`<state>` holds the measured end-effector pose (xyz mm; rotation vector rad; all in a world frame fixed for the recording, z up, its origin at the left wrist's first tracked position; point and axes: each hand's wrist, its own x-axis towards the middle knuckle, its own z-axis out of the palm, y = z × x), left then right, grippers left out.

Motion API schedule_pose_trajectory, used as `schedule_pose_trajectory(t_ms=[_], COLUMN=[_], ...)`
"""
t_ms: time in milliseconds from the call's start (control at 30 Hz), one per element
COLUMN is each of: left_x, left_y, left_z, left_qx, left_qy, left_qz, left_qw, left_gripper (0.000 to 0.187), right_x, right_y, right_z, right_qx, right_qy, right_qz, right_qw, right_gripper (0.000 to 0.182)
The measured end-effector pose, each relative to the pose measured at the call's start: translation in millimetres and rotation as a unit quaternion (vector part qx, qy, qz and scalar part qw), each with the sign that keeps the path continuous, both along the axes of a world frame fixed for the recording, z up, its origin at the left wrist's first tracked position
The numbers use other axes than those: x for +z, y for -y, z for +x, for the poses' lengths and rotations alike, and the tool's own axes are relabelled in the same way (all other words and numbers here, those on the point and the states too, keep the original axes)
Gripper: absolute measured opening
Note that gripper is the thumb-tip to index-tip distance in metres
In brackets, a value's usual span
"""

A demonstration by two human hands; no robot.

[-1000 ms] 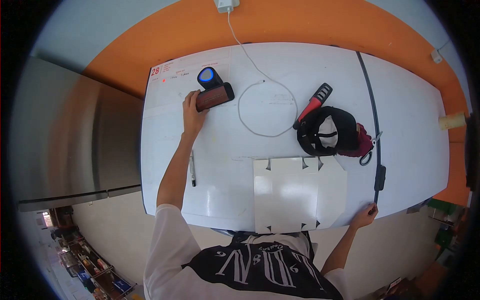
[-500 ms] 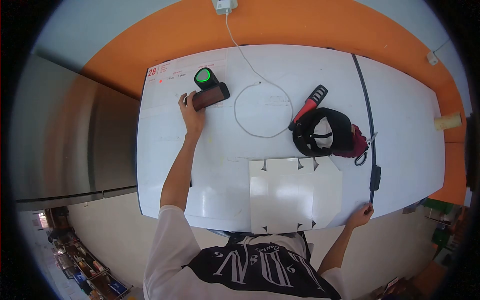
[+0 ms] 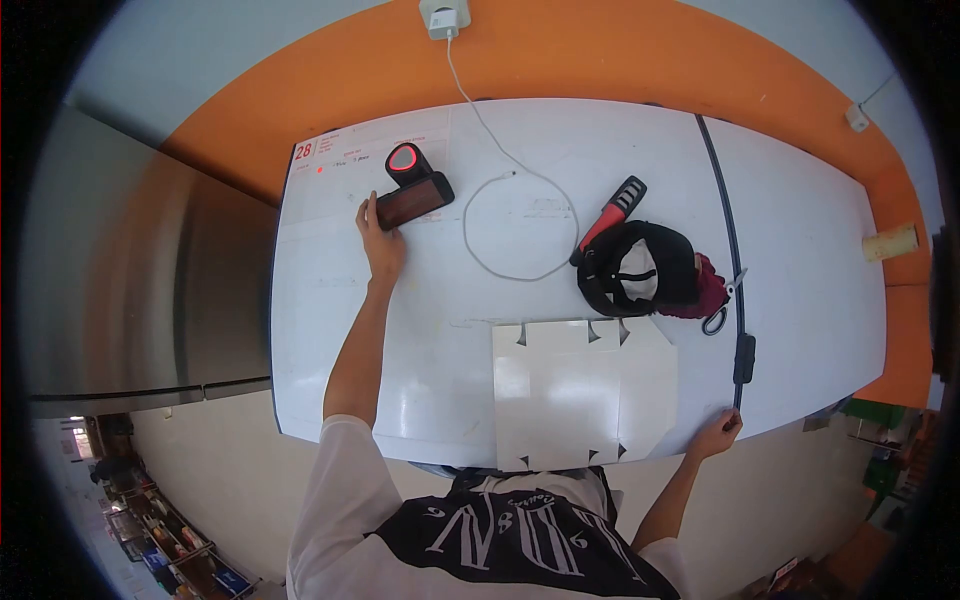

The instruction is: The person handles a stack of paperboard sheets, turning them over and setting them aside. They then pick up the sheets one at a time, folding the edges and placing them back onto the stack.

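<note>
My left hand (image 3: 383,248) grips the left end of a dark smartphone (image 3: 415,201), tilted at the table's back left. Just behind the phone is a black round device (image 3: 408,170) with a glowing red ring. At the front right edge, my right hand (image 3: 714,436) has its fingers pinched at the lower end of a black cable (image 3: 730,230). A small black box (image 3: 744,358) sits on that cable a little above the hand. Between my hands, near my body, lies a flat cream-coloured cut sheet (image 3: 575,395) with notches along its edges.
A black cap (image 3: 610,285), a dark red cloth (image 3: 711,290), scissors (image 3: 714,320) and a red-and-black handled tool (image 3: 607,222) lie grouped right of centre. A white charging cable (image 3: 468,235) loops from a wall adapter (image 3: 443,24). A metal cabinet (image 3: 150,270) stands left of the white table (image 3: 330,370).
The device's ring has turned from green to red. My left hand has shifted slightly with the phone, whose screen looks darker. The view has moved a little; my right hand stays at the cable.
</note>
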<state>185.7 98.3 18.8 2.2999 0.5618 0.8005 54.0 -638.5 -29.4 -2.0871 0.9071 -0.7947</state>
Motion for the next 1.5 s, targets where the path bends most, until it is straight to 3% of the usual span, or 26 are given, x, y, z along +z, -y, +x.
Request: schedule_pose_trajectory(t_ms=[100, 167, 333, 367, 533, 600, 800, 867, 933, 1033, 1133, 1200, 1233, 1333, 1400, 1467, 1500], left_x=[-2, -6, -4, -7, 6, 4, 32, 30, 26, 20, 19, 16, 13, 5, -1, -4, -4], left_y=[-7, -11, 11, 27, 162, 214, 315, 327, 333, 330, 328, 332, 334, 342, 345, 350, 354], left_z=[-3, -5, -35, -47, -165, -220, -297, -293, -282, -260, -250, -253, -256, -273, -282, -285, -285], left_qx=[-0.009, -0.019, 0.015, 0.036, -0.041, -0.047, -0.035, -0.046, -0.045, -0.056, -0.027, 0.015, 0.046, 0.109, 0.132, 0.152, 0.159], left_qy=[0.016, 0.020, 0.058, 0.097, 0.028, -0.009, -0.097, -0.091, -0.168, -0.144, -0.186, -0.179, -0.175, -0.183, -0.211, -0.240, -0.261], left_qz=[0.005, -0.075, -0.106, -0.105, -0.187, -0.247, -0.392, -0.372, -0.196, -0.139, -0.148, -0.152, -0.155, -0.152, -0.141, -0.133, -0.127], left_qw=[1.000, 0.997, 0.993, 0.989, 0.981, 0.968, 0.914, 0.923, 0.965, 0.978, 0.971, 0.972, 0.971, 0.965, 0.958, 0.950, 0.944], left_gripper=[0.091, 0.092, 0.097, 0.099, 0.099, 0.099, 0.092, 0.094, 0.098, 0.101, 0.102, 0.101, 0.101, 0.098, 0.094, 0.091, 0.089], right_x=[0, -4, 7, 9, -10, -1, 21, 45, 52, 46, 30, 28, 24, 34, 42, 48, 46], right_y=[-2, 2, -9, -8, 10, 5, 91, 112, 139, 184, 206, 205, 191, 133, 83, 39, 20], right_z=[0, 0, 2, -1, -4, 0, 51, 82, 109, 150, 174, 181, 183, 174, 151, 114, 98], right_qx=[0.003, -0.005, -0.002, 0.003, 0.021, 0.030, 0.117, 0.140, 0.137, 0.148, 0.172, 0.109, 0.131, 0.183, 0.372, 0.560, 0.598], right_qy=[0.018, -0.005, -0.004, 0.003, 0.030, 0.075, 0.082, 0.109, 0.096, 0.071, 0.058, -0.060, 0.051, 0.089, -0.012, -0.111, -0.155], right_qz=[0.015, -0.011, -0.005, -0.010, 0.003, 0.097, 0.047, 0.082, 0.094, 0.086, 0.067, -0.021, -0.146, -0.098, 0.149, 0.237, 0.222], right_qw=[1.000, 1.000, 1.000, 1.000, 0.999, 0.992, 0.989, 0.981, 0.982, 0.983, 0.981, 0.992, 0.979, 0.974, 0.916, 0.786, 0.755], right_gripper=[0.030, 0.030, 0.030, 0.030, 0.031, 0.033, 0.038, 0.035, 0.034, 0.032, 0.033, 0.036, 0.042, 0.043, 0.040, 0.044, 0.047])
